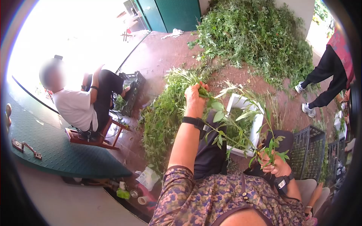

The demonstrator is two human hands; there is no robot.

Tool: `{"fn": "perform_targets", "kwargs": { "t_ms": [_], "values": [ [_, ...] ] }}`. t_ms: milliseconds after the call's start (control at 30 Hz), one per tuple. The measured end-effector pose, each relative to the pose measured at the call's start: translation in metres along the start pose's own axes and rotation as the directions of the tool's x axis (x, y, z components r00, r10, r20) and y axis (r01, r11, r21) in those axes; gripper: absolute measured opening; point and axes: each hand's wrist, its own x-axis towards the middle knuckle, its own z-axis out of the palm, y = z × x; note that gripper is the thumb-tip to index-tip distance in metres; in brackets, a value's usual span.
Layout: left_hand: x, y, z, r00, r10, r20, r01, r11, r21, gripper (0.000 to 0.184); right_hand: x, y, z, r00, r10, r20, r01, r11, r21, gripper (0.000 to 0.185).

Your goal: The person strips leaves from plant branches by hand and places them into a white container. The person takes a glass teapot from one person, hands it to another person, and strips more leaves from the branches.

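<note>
My left hand (195,98), with a dark band on its wrist, is closed round leafy green stems above the long plant heap (162,120). Farther right and lower, my right hand (274,164) grips the leafy sprigs (279,145) near my lap. Long stems with pale-backed leaves stretch between the two hands. Beneath them a white foam box (256,130) stands between my knees, with green leaves inside.
A large plant pile (252,37) lies at the back. A seated person (75,101) is at the left beside a black crate (134,94); another person's legs (328,75) show at the right. Black crates (309,150) stand by my right side.
</note>
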Motion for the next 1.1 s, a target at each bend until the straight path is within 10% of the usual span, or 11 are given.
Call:
{"fn": "perform_targets", "kwargs": {
  "t_ms": [100,167,267,433,700,967,1000,1067,1100],
  "values": [
    [0.028,0.031,-0.022,0.953,0.304,0.009,-0.295,0.917,0.27,0.004,-0.007,0.007,-0.003,0.998,0.033,-0.049,-0.021,0.977,0.214,0.016],
    [0.035,0.064,-0.02,0.955,0.277,-0.103,-0.273,0.961,0.051,0.005,-0.022,0.014,-0.004,0.993,0.032,-0.116,-0.008,0.979,0.204,0.017],
    [0.028,0.071,-0.024,0.945,0.321,-0.064,-0.269,0.872,0.409,0.015,-0.04,0.016,-0.038,0.987,0.155,-0.033,-0.137,0.94,0.312,0.025],
    [0.042,0.12,-0.017,0.909,0.415,-0.04,-0.396,0.889,0.232,0.024,-0.074,0.005,-0.073,0.898,0.383,-0.217,-0.242,0.842,0.483,0.03],
    [0.05,0.194,-0.049,0.799,0.537,0.27,-0.597,0.763,0.248,0.014,-0.116,0.01,-0.113,0.914,0.228,-0.334,-0.079,0.911,0.406,0.029],
    [0.051,0.211,-0.064,0.882,0.382,0.276,-0.471,0.71,0.523,0.036,-0.137,0.013,-0.137,0.923,0.097,-0.373,0.058,0.922,0.382,0.031],
    [0.043,0.212,-0.067,0.895,0.315,0.315,-0.445,0.599,0.666,0.036,-0.136,0.013,-0.139,0.927,0.082,-0.367,0.07,0.921,0.383,0.032],
    [0.081,0.233,-0.139,0.711,0.168,0.683,-0.651,-0.209,0.73,0.053,-0.137,0.012,-0.143,0.94,0.04,-0.339,0.104,0.912,0.397,0.032],
    [0.084,0.226,-0.146,0.74,0.099,0.665,-0.604,-0.336,0.723,0.062,-0.138,0.014,-0.144,0.944,0.004,-0.329,0.133,0.909,0.394,0.033]
  ]
}}
